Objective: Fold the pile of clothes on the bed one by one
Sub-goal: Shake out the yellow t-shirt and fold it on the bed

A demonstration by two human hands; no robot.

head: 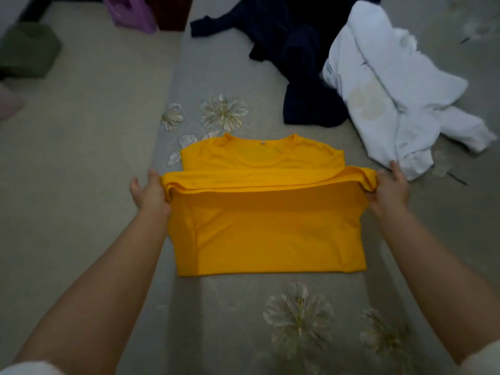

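Observation:
A yellow T-shirt [267,234] lies on the bed [230,63], its collar at the far end. Its near half is lifted and doubled toward the collar, so a raised fold edge runs across the middle. My left hand [148,190] pinches the left end of that fold. My right hand [389,188] pinches the right end. Both hands hold the fabric a little above the lower layer. A crumpled white garment [392,85] lies at the far right, close to my right hand. A dark navy garment [295,55] lies spread behind it.
The bed cover is grey with pale flower prints [224,112]. Left of the bed is light floor with a green cushion [27,52] and a purple bin [130,12] at the far edge.

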